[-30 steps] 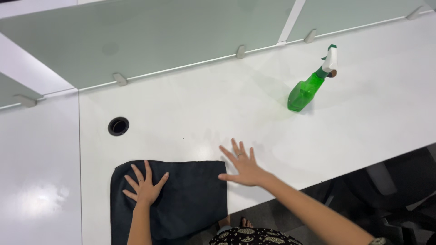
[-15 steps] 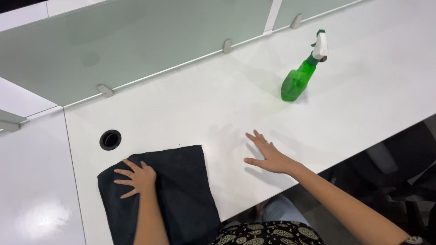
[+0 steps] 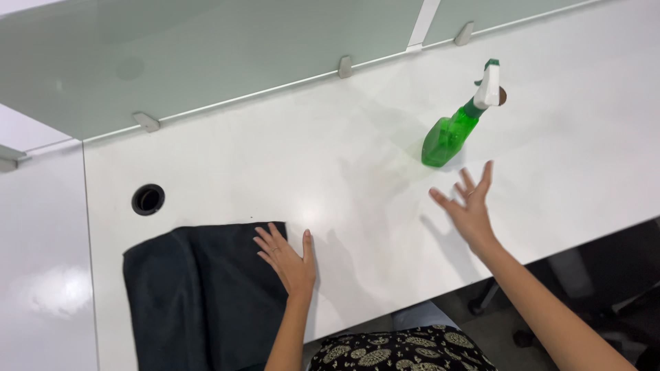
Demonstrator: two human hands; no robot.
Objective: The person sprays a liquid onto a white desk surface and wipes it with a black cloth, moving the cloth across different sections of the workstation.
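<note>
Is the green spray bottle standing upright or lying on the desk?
Upright: the spray bottle stands on its base on the white desk, white trigger head on top.

No packages, labels, signs, screens.

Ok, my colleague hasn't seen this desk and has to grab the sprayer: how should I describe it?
On the long white desk, look toward the frosted glass partition along its far edge. The translucent green plastic spray bottle with a white trigger head stands just beyond the open right hand. It is the only upright, brightly coloured thing there; the dark cloth lies flat.
</note>
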